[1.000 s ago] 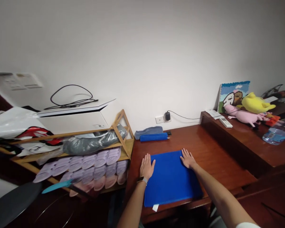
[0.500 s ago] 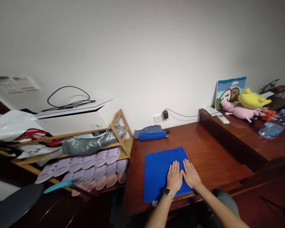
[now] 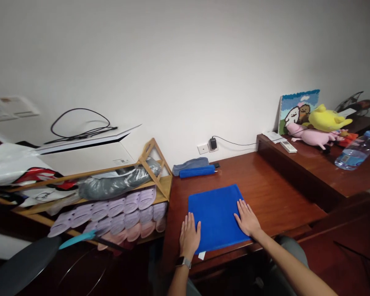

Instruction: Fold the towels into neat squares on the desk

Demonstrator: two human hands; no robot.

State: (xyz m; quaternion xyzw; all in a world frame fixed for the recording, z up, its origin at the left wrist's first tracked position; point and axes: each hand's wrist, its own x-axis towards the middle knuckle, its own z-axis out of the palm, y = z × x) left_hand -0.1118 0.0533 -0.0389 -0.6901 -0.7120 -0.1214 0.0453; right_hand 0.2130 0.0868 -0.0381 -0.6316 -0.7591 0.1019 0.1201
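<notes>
While the left hand (image 3: 190,236) lies flat along the left side of the blue cloth (image 3: 217,218), the right hand (image 3: 247,219) presses flat on its right side. Both hands are open, palms down, fingers straight and fairly close together, thumbs spread toward the middle, and neither grips anything. A watch (image 3: 183,262) sits on the left wrist. The cloth is spread out at the near edge of the reddish-brown desk (image 3: 271,185), with a white tag (image 3: 202,255) poking out on its near side. Beyond it, at the far left of the desk, a folded blue cloth (image 3: 197,171) lies against a grey-blue cloth (image 3: 191,164), below a wall socket with a black plug (image 3: 213,142).

To the right, a raised wooden top (image 3: 333,172) bears a white remote (image 3: 288,146), a pink plush toy (image 3: 310,135) with a yellow plush toy (image 3: 327,119) on it, a picture (image 3: 299,111) leaning on the wall and a clear bottle (image 3: 354,152). To the left, a wooden rack (image 3: 164,187) holds a white box (image 3: 86,158) above a grey wrapped bundle (image 3: 120,185) and rows of lilac and pink slippers (image 3: 123,207)
</notes>
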